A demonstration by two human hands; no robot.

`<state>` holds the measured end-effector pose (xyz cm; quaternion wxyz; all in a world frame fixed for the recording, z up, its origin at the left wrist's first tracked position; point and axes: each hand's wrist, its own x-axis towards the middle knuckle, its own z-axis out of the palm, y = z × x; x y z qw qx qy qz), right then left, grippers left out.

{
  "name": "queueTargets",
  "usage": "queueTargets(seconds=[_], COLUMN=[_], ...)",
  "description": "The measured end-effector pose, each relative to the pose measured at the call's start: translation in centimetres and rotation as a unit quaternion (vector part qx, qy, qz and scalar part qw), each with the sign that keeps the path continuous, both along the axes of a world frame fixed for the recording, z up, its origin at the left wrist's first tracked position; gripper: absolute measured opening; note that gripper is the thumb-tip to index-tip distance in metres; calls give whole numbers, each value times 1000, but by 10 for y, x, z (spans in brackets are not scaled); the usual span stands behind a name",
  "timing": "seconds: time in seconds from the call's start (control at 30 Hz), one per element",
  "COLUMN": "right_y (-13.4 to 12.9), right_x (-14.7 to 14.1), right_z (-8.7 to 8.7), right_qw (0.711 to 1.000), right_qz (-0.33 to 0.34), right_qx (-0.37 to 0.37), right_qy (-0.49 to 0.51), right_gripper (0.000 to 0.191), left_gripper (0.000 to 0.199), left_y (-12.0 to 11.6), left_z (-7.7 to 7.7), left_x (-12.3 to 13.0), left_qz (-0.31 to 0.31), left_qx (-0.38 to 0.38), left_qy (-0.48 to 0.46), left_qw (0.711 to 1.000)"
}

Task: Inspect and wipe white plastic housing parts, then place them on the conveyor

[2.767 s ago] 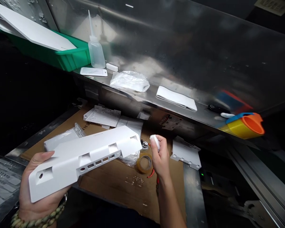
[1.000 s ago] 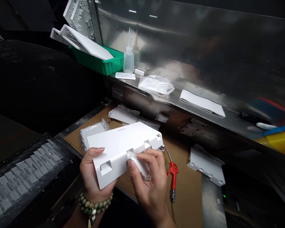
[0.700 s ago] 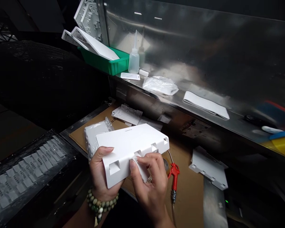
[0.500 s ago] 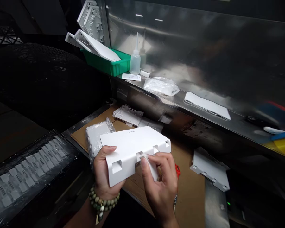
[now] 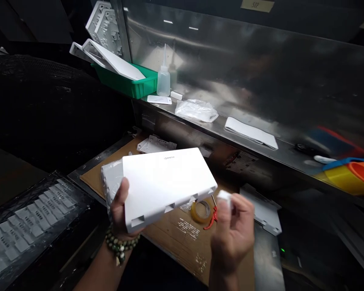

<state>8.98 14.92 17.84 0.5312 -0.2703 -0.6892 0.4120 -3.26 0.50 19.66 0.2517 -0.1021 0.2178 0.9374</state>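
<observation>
My left hand (image 5: 121, 210) grips the left end of a white plastic cover (image 5: 166, 182) marked HUAWEI, thumb on its top face. The cover is tilted, with square cut-outs along its near edge. To its right, apart from it, my right hand (image 5: 233, 230) pinches a small folded white cloth (image 5: 224, 196) between thumb and fingers; blur softens its outline. Behind my right hand lie a roll of yellowish tape (image 5: 200, 212) and a red-handled tool (image 5: 212, 218), partly hidden.
Brown cardboard (image 5: 182, 250) covers the bench. A bagged white part (image 5: 112, 178) lies behind the cover. On the shelf stand a green bin (image 5: 142, 87), a squeeze bottle (image 5: 164, 83), a plastic bag (image 5: 197, 110) and a folded white sheet (image 5: 250, 132). Labelled parts (image 5: 30, 222) fill a tray at left.
My right hand has drawn away from the cover's near edge to the right, with the white cloth still in its fingers. My left hand has turned the cover so its top face shows more.
</observation>
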Motion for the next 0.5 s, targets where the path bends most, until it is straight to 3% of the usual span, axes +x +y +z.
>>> queueTargets(seconds=[0.07,0.13,0.2,0.3,0.43,0.5], right_y=[20,30,32,29,28,28], right_x=[2,3,2,3,6,7], right_z=[-2,-4,-6,-8,-6,-4], right_qw=[988,951,910,887,895,903], right_qz=[-14,51,108,125,126,118], right_qx=[-147,-296,-389,-431,-414,-402], right_qy=[49,76,90,111,110,99], right_gripper=[25,32,34,32,31,32], left_gripper=[54,65,65,65,70,78], left_y=[-11,-18,-20,-12,-3,-7], left_z=[-13,-27,-35,-32,-18,-21], left_x=[-7,-11,-11,-5,3,3], left_qz=[-52,-74,-69,-46,18,9], left_qx=[20,19,10,8,-19,-41], left_qy=[18,27,31,31,0,5], left_qw=[998,997,997,998,1000,999])
